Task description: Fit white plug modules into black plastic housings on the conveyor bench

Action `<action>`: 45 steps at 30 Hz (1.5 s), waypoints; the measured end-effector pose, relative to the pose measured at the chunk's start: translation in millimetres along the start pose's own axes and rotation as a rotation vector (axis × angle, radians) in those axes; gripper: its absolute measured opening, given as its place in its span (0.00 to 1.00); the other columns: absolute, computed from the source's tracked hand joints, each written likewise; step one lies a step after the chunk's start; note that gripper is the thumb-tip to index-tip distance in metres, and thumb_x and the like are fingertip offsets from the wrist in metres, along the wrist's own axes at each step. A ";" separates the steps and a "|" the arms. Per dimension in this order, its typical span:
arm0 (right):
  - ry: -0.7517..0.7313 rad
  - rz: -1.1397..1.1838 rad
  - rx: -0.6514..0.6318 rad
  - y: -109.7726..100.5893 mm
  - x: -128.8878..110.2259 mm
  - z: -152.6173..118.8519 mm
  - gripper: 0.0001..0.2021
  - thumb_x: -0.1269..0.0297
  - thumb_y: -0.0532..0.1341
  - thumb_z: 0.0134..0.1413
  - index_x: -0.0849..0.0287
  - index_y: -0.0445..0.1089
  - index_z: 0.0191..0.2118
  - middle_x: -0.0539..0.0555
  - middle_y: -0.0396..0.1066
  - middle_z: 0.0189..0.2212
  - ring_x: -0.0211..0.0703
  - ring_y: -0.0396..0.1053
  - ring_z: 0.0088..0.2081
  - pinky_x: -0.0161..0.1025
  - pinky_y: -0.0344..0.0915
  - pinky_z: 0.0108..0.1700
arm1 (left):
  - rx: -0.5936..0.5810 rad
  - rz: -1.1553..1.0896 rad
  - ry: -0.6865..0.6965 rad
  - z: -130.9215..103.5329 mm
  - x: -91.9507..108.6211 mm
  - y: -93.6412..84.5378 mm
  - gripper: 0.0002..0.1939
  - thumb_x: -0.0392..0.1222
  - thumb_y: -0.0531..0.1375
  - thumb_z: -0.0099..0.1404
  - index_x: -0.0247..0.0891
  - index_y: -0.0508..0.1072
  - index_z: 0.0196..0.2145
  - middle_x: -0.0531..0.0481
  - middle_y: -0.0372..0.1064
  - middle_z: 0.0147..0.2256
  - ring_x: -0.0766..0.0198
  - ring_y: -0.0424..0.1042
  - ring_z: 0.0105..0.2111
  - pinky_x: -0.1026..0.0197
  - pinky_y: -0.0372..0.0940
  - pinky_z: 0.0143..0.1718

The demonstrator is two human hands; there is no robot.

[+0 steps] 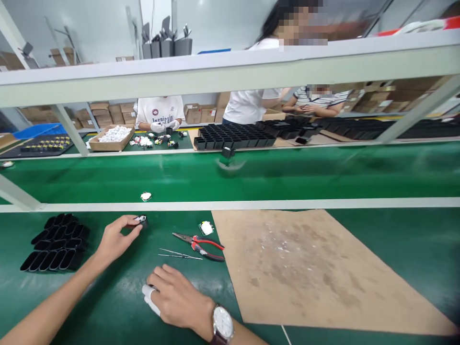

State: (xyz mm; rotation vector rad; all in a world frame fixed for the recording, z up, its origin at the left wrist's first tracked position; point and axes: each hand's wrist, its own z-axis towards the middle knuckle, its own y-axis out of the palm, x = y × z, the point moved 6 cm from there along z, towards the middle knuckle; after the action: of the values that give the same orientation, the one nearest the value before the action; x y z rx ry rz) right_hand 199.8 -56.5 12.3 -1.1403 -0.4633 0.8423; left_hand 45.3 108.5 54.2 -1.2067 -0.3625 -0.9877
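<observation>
My left hand (117,239) reaches forward over the green table. Its thumb and fingers pinch a small black housing (143,222) that shows white at its top. My right hand (178,297) rests lower down, palm toward the table, with its fingers curled. A white cover (151,299) wraps one of its digits, and a dark bit shows under the fingers, too hidden to name. Ahead of that hand lie metal tweezers (179,254) and red-and-black long-nose pliers (201,245). A small circuit board with a white top (206,228) lies just beyond the pliers.
Several open black housings (59,244) stand grouped at left. Brown cardboard (305,268) covers the table at right. Past a white rail (251,205) runs a green belt (179,177) carrying another white-topped board (145,196) and a black housing (227,152). Co-workers are opposite.
</observation>
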 end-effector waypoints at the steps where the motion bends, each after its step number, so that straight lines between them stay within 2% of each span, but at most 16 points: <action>1: 0.004 -0.004 0.004 -0.5 0.8 -0.3 0.10 0.63 0.61 0.69 0.58 0.71 0.33 0.53 0.72 0.41 0.45 0.64 0.42 0.43 0.63 0.45 | 0.004 0.056 0.006 18.2 -2.2 -0.3 0.15 0.54 0.66 0.63 0.40 0.81 0.38 0.45 0.83 0.46 0.52 0.82 0.44 0.52 0.76 0.51; 5: -0.005 -0.021 0.036 0.7 1.4 -2.6 0.09 0.63 0.62 0.67 0.57 0.70 0.33 0.52 0.72 0.39 0.44 0.64 0.41 0.42 0.63 0.43 | 0.109 0.183 -0.083 95.5 -28.2 -10.3 0.11 0.49 0.63 0.61 0.40 0.78 0.37 0.46 0.83 0.41 0.53 0.82 0.37 0.54 0.76 0.45; 8: -0.027 -0.041 0.065 4.6 0.8 -3.7 0.10 0.62 0.64 0.66 0.57 0.69 0.32 0.52 0.71 0.38 0.44 0.63 0.41 0.42 0.62 0.42 | 0.189 0.272 -0.139 130.0 -45.5 -15.3 0.07 0.46 0.62 0.61 0.40 0.75 0.33 0.45 0.81 0.35 0.49 0.81 0.37 0.51 0.74 0.46; 11: -0.038 -0.081 0.105 7.4 0.7 -3.2 0.11 0.61 0.66 0.65 0.58 0.68 0.32 0.52 0.70 0.36 0.44 0.63 0.40 0.42 0.62 0.41 | 0.214 0.325 -0.108 135.9 -47.5 -5.2 0.08 0.46 0.62 0.61 0.39 0.75 0.34 0.40 0.80 0.38 0.43 0.79 0.45 0.45 0.72 0.51; 15: -0.065 -0.125 0.145 5.6 -0.9 -0.5 0.11 0.63 0.65 0.65 0.58 0.68 0.31 0.52 0.69 0.34 0.44 0.63 0.38 0.42 0.59 0.37 | 0.183 0.344 0.037 122.5 -30.8 32.4 0.19 0.51 0.62 0.66 0.35 0.74 0.49 0.31 0.70 0.58 0.38 0.64 0.65 0.39 0.61 0.64; 17: -0.076 -0.120 0.147 2.1 -1.5 0.2 0.11 0.63 0.64 0.66 0.58 0.68 0.31 0.52 0.69 0.34 0.44 0.63 0.37 0.42 0.58 0.36 | 0.081 0.321 0.101 118.8 -21.7 61.4 0.24 0.54 0.64 0.65 0.36 0.73 0.53 0.33 0.69 0.60 0.41 0.66 0.64 0.42 0.63 0.63; 20: -0.076 -0.104 0.125 -3.9 -1.5 -0.1 0.11 0.63 0.63 0.67 0.58 0.68 0.32 0.53 0.70 0.36 0.44 0.64 0.39 0.41 0.59 0.37 | -0.054 0.285 0.130 122.7 -11.6 101.1 0.28 0.52 0.68 0.62 0.37 0.73 0.56 0.37 0.75 0.54 0.42 0.73 0.56 0.44 0.68 0.60; 22: -0.077 -0.086 0.097 -7.4 -0.6 -0.4 0.10 0.62 0.64 0.66 0.58 0.68 0.32 0.52 0.70 0.36 0.43 0.64 0.39 0.41 0.60 0.38 | -0.081 0.269 0.113 129.2 -5.4 115.9 0.27 0.48 0.67 0.63 0.36 0.73 0.57 0.38 0.78 0.49 0.42 0.75 0.53 0.42 0.68 0.58; 24: -0.064 -0.094 0.096 -13.7 3.5 -0.2 0.10 0.62 0.65 0.65 0.58 0.68 0.33 0.51 0.69 0.35 0.43 0.65 0.38 0.41 0.62 0.39 | -0.092 0.251 0.101 131.9 2.7 119.8 0.25 0.45 0.64 0.65 0.35 0.72 0.58 0.39 0.80 0.46 0.44 0.76 0.50 0.42 0.70 0.56; 26: 0.019 -0.167 0.148 -26.5 16.3 -0.5 0.09 0.64 0.66 0.64 0.58 0.69 0.32 0.51 0.69 0.34 0.44 0.65 0.38 0.42 0.64 0.41 | -0.110 0.229 0.110 124.9 12.6 113.5 0.26 0.46 0.63 0.66 0.35 0.70 0.60 0.40 0.80 0.47 0.47 0.76 0.48 0.45 0.72 0.53; 28: 0.215 -0.289 0.223 -45.2 41.3 -4.7 0.08 0.66 0.67 0.62 0.57 0.70 0.32 0.53 0.70 0.34 0.46 0.65 0.38 0.44 0.65 0.43 | -0.141 0.209 0.129 106.2 21.6 99.0 0.29 0.49 0.63 0.68 0.37 0.68 0.63 0.41 0.79 0.49 0.51 0.77 0.46 0.49 0.73 0.51; 30: 0.521 -0.388 0.237 -62.2 76.8 -17.0 0.04 0.68 0.66 0.63 0.57 0.72 0.35 0.55 0.71 0.36 0.49 0.66 0.40 0.45 0.65 0.42 | -0.179 0.198 0.142 78.6 26.4 79.5 0.31 0.52 0.64 0.68 0.40 0.67 0.64 0.43 0.78 0.50 0.54 0.77 0.43 0.52 0.74 0.48; 34: 0.816 -0.427 0.231 -75.6 128.4 -47.4 0.05 0.67 0.60 0.70 0.61 0.73 0.45 0.62 0.72 0.38 0.52 0.67 0.40 0.45 0.66 0.40 | -0.227 0.221 0.154 16.3 22.6 44.5 0.29 0.49 0.65 0.68 0.44 0.67 0.64 0.46 0.78 0.49 0.57 0.77 0.40 0.52 0.74 0.46; 38: 0.803 -0.422 0.173 -65.1 143.6 -61.3 0.05 0.73 0.59 0.67 0.61 0.73 0.41 0.61 0.73 0.36 0.52 0.69 0.37 0.44 0.66 0.38 | -0.267 0.214 0.133 -32.9 17.7 31.4 0.29 0.47 0.66 0.68 0.43 0.67 0.64 0.46 0.78 0.47 0.55 0.78 0.44 0.52 0.76 0.46; 41: 0.705 -0.399 0.165 -59.3 139.7 -59.0 0.10 0.78 0.57 0.64 0.62 0.73 0.44 0.62 0.74 0.39 0.53 0.71 0.39 0.47 0.67 0.41 | -0.267 0.239 0.173 -51.3 27.9 16.3 0.31 0.49 0.69 0.68 0.44 0.67 0.65 0.44 0.76 0.52 0.52 0.77 0.50 0.49 0.75 0.52; 45: 0.500 -0.289 0.289 -61.7 119.2 -43.6 0.12 0.68 0.55 0.73 0.63 0.71 0.54 0.64 0.74 0.49 0.56 0.72 0.47 0.51 0.69 0.49 | -0.103 0.400 0.274 -58.9 38.3 -44.2 0.24 0.50 0.64 0.73 0.43 0.70 0.63 0.40 0.74 0.57 0.47 0.73 0.57 0.42 0.70 0.60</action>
State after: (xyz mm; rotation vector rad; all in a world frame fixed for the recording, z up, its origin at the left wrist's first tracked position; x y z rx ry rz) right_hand 325.5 0.2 42.5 -0.9431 -0.0811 0.3375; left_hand 16.7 37.7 86.8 -1.1594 0.1450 -0.8131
